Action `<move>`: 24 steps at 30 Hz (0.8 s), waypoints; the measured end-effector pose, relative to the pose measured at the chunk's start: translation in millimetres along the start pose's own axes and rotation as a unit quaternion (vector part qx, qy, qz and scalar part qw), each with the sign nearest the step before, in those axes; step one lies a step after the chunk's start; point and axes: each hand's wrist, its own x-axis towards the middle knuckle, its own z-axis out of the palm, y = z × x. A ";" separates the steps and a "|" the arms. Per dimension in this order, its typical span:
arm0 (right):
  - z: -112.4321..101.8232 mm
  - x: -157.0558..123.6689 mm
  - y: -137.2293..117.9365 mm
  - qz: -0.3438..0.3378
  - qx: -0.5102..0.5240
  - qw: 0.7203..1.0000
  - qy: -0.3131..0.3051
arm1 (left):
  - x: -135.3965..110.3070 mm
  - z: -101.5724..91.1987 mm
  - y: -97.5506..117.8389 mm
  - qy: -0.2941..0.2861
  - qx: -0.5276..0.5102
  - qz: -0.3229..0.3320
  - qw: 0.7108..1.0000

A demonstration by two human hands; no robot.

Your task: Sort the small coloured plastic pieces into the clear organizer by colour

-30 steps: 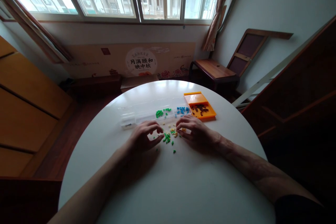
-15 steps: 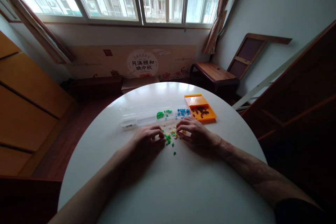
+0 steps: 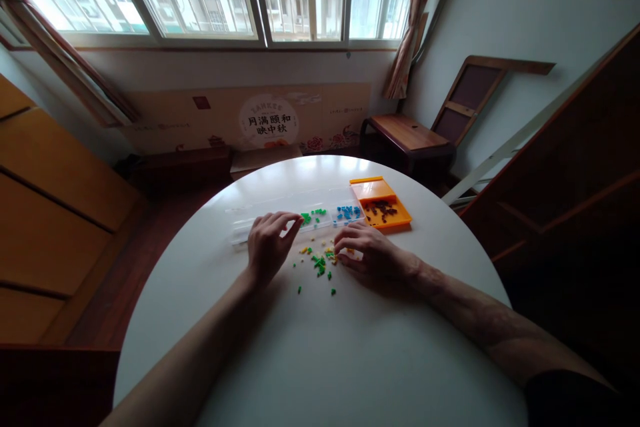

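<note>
My left hand [image 3: 269, 245] is raised at the front of the clear compartment box [image 3: 280, 228]. Its thumb and forefinger are pinched together beside the small green bricks [image 3: 318, 212] in one compartment; whatever sits between the fingertips is too small to make out. Over the table's middle, my right hand [image 3: 369, 250] rests with curled fingers, the tips close together at a loose pile of green bricks [image 3: 320, 265] and yellow bricks [image 3: 330, 252]. Its palm partly covers some yellow pieces, and what its fingertips hold is hidden. Blue bricks [image 3: 349, 215] lie in the neighbouring compartment.
An orange tray [image 3: 406, 219] with dark brown pieces stands at the box's right end. A few stray green bricks [image 3: 333, 291] lie nearer me on the round white table [image 3: 340, 360]. Behind it are a wooden chair [image 3: 410, 132] and a window.
My left hand has lifted from the loose pile and moved up and left to the green compartment, uncovering several loose pieces. My right hand has stayed nearly in place.
</note>
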 end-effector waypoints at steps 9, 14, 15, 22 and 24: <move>-5.4 3.4 -12.3 -0.030 0.014 0.999 -0.025 | -9.3 -11.3 3.7 -0.067 -0.061 0.057 0.994; 2.0 3.0 -11.4 -0.057 0.005 0.997 -0.044 | -17.1 -17.5 6.9 -0.190 -0.166 0.124 0.960; 3.5 2.7 -10.5 -0.061 -0.001 0.997 -0.049 | -18.4 -17.6 7.3 -0.204 -0.179 0.126 0.954; 6.2 3.8 -9.2 -0.073 -0.033 0.994 -0.070 | -21.3 -16.6 9.5 -0.251 -0.224 0.125 0.933; 6.4 4.4 -9.5 -0.074 -0.035 0.994 -0.074 | -21.6 -15.9 9.1 -0.254 -0.230 0.123 0.931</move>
